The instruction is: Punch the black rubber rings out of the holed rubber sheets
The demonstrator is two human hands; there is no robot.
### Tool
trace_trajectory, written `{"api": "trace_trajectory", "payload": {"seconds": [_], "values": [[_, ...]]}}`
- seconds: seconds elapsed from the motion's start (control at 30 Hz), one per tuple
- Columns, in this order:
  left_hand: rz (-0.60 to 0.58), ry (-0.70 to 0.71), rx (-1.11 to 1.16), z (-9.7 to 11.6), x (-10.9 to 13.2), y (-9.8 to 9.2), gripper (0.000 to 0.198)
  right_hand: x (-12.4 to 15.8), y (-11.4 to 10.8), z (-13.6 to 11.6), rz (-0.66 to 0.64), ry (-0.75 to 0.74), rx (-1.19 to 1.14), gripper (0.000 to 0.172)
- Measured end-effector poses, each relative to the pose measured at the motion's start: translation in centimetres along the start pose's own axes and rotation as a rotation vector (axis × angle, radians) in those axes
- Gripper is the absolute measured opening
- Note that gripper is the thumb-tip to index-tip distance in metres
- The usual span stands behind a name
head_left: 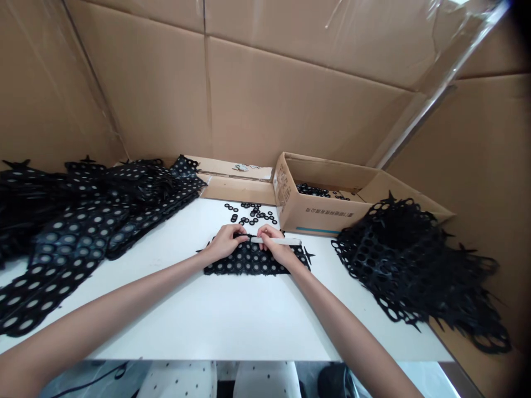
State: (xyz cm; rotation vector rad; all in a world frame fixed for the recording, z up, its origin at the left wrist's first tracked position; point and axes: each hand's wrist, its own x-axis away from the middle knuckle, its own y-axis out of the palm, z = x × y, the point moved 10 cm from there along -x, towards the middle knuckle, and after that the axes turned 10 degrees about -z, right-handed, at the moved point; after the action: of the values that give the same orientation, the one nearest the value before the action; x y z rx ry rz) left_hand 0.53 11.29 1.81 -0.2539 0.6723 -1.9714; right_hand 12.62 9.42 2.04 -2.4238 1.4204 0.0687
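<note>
On the left, a heap of black sheets (pixel 78 237) spreads over the white, smooth bench (pixel 215 320), dotted with rows of round, pale-centred rings and slightly glossy. The left arm reaches from the near left toward the middle, forearm slanting low over the bench, the wrist lightly bent. The left hand (pixel 224 242) lies palm down at the left part of a black sheet (pixel 255 262), thumb and fingers pinched together on its far edge.

This sheet lies in the middle of the bench, wider than deep, patterned with ring rows, with a thin star-like spike at its right end. Beyond it, small, round loose rings (pixel 255 213) are scattered on the bench.

The right arm comes in from the near right, angled inward. The fingers of the right hand (pixel 276 247) are clamped on a slim, white pen-like tool (pixel 292 241), held nearly level, its left end close to the left fingertips.

Farther right stands an open cardboard box (pixel 327 214), brown and printed, with more black rings inside. At the far right, a tangled black mesh (pixel 410 265) of open holes and spiky corners is heaped beside it.
</note>
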Motion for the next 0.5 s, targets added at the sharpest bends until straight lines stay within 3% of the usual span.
{"api": "trace_trajectory", "payload": {"seconds": [0.17,0.37,0.5], "values": [[0.024,-0.011,-0.022,-0.2,0.0,-0.2,0.012,0.0,-1.1,0.6,0.055,0.041,-0.085,0.024],[0.018,-0.030,-0.053,-0.2,0.0,0.0,0.011,-0.1,-1.8,1.3,0.037,0.059,-0.215,0.011],[0.035,-0.065,-0.038,-0.6,0.0,-0.3,0.011,0.8,-4.3,1.8,0.256,0.007,-0.260,0.010]]}}
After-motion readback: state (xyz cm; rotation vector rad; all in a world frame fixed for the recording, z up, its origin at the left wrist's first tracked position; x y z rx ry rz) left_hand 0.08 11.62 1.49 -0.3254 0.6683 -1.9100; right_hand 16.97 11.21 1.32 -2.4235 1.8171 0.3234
